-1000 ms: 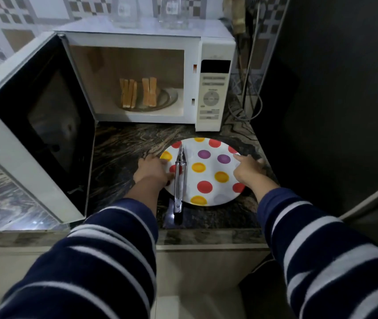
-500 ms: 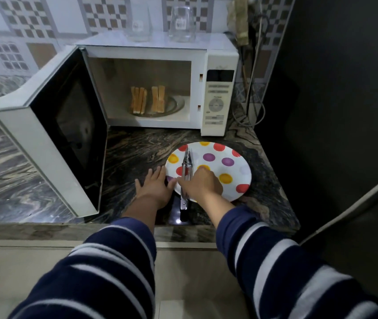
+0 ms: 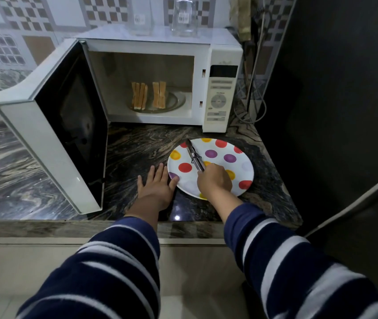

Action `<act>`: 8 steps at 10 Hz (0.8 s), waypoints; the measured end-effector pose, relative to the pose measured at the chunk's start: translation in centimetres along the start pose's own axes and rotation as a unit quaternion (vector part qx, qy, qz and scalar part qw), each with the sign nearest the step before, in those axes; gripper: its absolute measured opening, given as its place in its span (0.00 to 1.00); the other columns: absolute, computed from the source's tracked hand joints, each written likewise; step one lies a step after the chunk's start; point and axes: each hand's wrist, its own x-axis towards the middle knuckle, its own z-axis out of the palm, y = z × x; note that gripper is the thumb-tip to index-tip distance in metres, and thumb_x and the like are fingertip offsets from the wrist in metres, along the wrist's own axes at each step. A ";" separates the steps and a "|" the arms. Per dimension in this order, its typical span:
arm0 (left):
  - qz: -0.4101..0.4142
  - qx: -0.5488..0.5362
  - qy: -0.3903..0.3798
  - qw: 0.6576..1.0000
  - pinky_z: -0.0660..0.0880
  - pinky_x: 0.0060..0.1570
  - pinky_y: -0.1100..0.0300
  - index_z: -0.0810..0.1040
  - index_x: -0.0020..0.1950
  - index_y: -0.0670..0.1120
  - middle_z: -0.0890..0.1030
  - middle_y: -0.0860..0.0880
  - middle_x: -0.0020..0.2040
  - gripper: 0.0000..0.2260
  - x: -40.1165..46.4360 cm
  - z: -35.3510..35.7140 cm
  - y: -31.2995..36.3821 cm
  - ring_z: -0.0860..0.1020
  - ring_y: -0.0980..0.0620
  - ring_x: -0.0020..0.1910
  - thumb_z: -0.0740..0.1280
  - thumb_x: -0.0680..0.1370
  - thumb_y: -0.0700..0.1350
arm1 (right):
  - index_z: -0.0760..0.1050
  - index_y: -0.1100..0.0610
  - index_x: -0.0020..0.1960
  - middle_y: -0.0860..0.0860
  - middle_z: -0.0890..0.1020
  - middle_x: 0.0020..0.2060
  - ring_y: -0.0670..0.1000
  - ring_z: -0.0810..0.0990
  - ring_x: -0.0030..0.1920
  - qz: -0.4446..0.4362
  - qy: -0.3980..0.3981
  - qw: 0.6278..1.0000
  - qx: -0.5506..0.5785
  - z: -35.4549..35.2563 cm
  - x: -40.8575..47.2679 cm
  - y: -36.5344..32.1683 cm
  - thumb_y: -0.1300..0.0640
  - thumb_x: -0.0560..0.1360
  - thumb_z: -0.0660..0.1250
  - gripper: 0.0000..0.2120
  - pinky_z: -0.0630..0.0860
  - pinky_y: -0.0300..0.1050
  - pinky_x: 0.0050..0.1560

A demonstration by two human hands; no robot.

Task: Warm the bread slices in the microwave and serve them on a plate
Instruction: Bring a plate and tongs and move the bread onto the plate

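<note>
Head view, item by item. Right hand (image 3: 214, 180): I have it closed around the tongs (image 3: 195, 157), tips pointing to 11 o'clock over the spotted plate (image 3: 243, 165). Left hand (image 3: 158, 186): flat and spread on the counter (image 3: 142, 146), thumb touching the plate's 8 o'clock rim. Bread slices (image 3: 149, 95): upright on the microwave (image 3: 160, 81) turntable, at 12 o'clock, door open. Advice: I'd lift the tongs clear, pinch one slice low, keep the plate pinned.

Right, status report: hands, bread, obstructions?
Right hand gripping tongs over plate; left hand flat on counter. Bread slices in open microwave. Path clear.
</note>
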 end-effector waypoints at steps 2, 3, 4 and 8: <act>0.001 -0.001 -0.004 1.000 0.36 0.74 0.43 0.42 0.79 0.51 0.39 0.54 0.79 0.28 0.0 -0.1 -0.1 0.36 0.53 0.77 0.42 0.82 0.60 | 0.73 0.61 0.57 0.56 0.80 0.50 0.57 0.77 0.51 -0.026 0.000 0.975 0.221 -0.1 0.7 1.0 0.54 0.82 0.59 0.11 0.68 0.44 0.43; -0.002 -0.002 -0.006 1.000 0.35 0.74 0.44 0.42 0.79 0.51 0.39 0.55 0.79 0.28 0.0 -0.2 0.0 0.36 0.54 0.77 0.42 0.82 0.60 | 0.72 0.61 0.61 0.51 0.78 0.45 0.50 0.75 0.46 -0.047 -0.009 0.947 0.317 -0.3 0.4 1.4 0.55 0.82 0.58 0.12 0.67 0.39 0.38; -0.004 0.003 -0.013 1.000 0.35 0.74 0.44 0.42 0.79 0.51 0.39 0.54 0.79 0.28 -0.1 -0.3 0.1 0.36 0.53 0.77 0.42 0.82 0.60 | 0.64 0.59 0.69 0.51 0.78 0.47 0.48 0.74 0.47 -0.052 -0.026 0.936 0.347 -0.7 0.2 1.7 0.55 0.82 0.57 0.17 0.67 0.37 0.40; -0.004 0.002 -0.027 1.000 0.35 0.74 0.43 0.41 0.79 0.51 0.38 0.54 0.79 0.27 -0.2 -0.7 0.2 0.35 0.53 0.77 0.43 0.82 0.59 | 0.70 0.51 0.57 0.48 0.78 0.42 0.55 0.78 0.46 -0.030 -0.007 0.949 0.314 -0.5 1.4 2.2 0.41 0.79 0.56 0.16 0.74 0.50 0.49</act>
